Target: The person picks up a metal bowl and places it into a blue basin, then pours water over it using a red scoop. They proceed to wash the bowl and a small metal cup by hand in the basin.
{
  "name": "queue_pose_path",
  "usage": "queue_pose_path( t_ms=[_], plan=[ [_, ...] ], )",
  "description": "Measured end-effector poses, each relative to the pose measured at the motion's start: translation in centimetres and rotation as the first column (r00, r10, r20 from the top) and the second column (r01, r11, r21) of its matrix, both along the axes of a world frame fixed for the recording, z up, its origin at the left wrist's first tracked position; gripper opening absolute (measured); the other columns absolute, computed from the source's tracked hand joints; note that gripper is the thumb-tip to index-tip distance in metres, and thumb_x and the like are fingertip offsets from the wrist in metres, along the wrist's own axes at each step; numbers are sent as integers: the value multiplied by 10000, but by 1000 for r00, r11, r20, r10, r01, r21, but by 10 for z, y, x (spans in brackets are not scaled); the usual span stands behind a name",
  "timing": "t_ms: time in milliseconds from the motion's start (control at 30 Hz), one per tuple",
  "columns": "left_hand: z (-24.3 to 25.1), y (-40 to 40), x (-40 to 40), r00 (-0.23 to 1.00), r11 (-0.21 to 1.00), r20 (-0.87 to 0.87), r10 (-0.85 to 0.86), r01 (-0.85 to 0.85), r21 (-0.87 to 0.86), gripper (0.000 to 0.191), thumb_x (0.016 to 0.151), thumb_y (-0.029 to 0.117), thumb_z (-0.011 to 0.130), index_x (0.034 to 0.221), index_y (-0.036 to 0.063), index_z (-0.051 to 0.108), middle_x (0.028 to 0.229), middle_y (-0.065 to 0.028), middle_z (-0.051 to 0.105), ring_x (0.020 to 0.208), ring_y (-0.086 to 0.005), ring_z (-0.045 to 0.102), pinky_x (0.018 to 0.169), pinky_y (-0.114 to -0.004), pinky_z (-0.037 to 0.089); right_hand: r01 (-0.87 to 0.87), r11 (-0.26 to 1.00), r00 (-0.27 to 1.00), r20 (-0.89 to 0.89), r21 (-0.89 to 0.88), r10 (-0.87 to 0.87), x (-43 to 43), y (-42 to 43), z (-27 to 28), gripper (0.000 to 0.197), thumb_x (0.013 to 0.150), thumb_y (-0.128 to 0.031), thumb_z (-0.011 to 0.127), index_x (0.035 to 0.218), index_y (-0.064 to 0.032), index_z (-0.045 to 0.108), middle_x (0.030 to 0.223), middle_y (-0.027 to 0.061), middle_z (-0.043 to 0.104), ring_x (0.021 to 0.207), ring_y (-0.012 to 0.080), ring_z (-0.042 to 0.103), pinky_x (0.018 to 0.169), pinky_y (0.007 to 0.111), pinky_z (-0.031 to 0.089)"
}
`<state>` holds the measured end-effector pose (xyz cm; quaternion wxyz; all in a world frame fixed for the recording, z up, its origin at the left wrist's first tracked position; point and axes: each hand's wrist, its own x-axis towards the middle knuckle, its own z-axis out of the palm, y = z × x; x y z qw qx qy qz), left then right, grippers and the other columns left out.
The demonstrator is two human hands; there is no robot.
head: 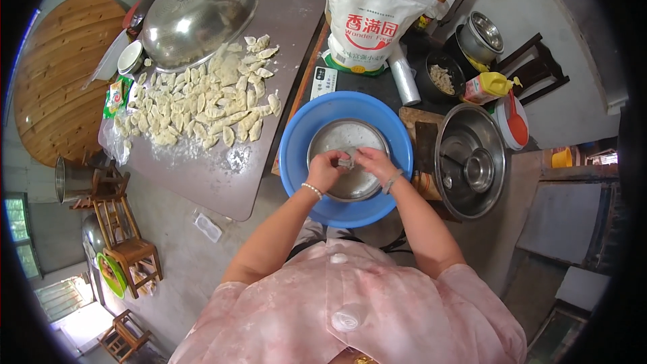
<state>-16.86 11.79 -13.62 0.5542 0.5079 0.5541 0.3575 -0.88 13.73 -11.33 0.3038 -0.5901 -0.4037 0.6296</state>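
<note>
My left hand pinches a small pale, wet-looking piece between thumb and fingers. My right hand is close beside it, its fingertips near the piece; whether they hold part of it I cannot tell. Both hands are over a round metal pan with a whitish, wet-looking inside. The pan sits within a large blue plastic basin. To the left, many floured dumplings lie on a grey-brown tabletop, with loose flour around them.
A domed metal lid rests behind the dumplings. Beyond the basin stand a white flour bag and a clear plastic roll. At the right are a black pot of filling, a yellow-capped jug and a large steel basin.
</note>
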Motion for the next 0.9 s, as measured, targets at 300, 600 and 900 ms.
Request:
queue_pose_path(
  t_ms=[300, 600, 900],
  plan=[
    [46, -3, -10, 862, 968, -508, 0, 128, 218, 266, 597, 95, 622, 852, 42, 571, 712, -115, 577, 665, -232, 569, 620, -294, 450, 49, 996, 994, -101, 73, -42, 6, -4, -2, 143, 807, -108, 475, 769, -10, 571, 691, -9, 524, 637, 53, 440, 566, 197, 357],
    [48, 13, -20, 972, 921, 227, 58, 36, -389, 137, 734, 159, 585, 745, 52, 500, 661, 2, 500, 535, -69, 443, 491, -212, 381, -260, 886, 908, 408, 385, 89, 13, 19, 24, 225, 689, -153, 626, 866, -44, 539, 537, 43, 466, 492, 104, 432, 462, 270, 370],
    [9, 0, -23, 927, 971, -352, 131, -48, 236, 422, 641, 71, 615, 1038, 35, 476, 875, -123, 550, 743, -225, 552, 658, -300, 446, -549, 777, 546, 836, 308, 55, 19, 21, -28, 423, 663, -21, 525, 1077, -86, 463, 918, 158, 529, 829, 306, 511, 743, 342, 417]
  ],
)
